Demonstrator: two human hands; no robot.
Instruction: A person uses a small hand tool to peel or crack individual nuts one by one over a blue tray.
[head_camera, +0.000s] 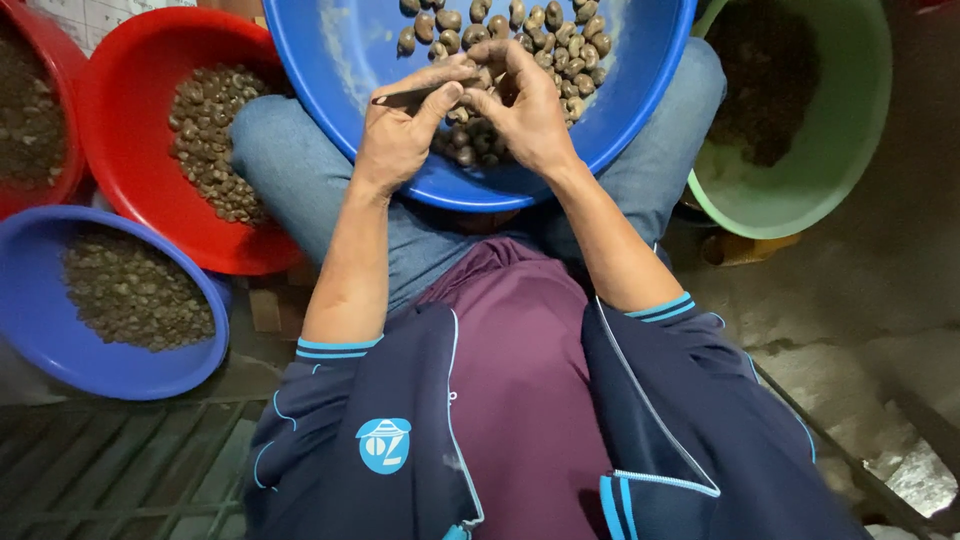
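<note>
A big blue basin (330, 60) rests on my lap, with several brown nuts (545, 25) heaped in it. Both hands meet over its near side. My left hand (400, 125) grips a thin dark blade-like tool (400, 97) that points left. My right hand (525, 105) is closed around a nut pressed against the left thumb; the nut itself is mostly hidden by the fingers.
To my left stand a red basin (130, 60) and a smaller blue basin (40, 330), both holding brown nuts. Another red basin (60, 60) is cut off at the far left. A green basin (860, 130) with dark scraps sits at the right on a concrete floor.
</note>
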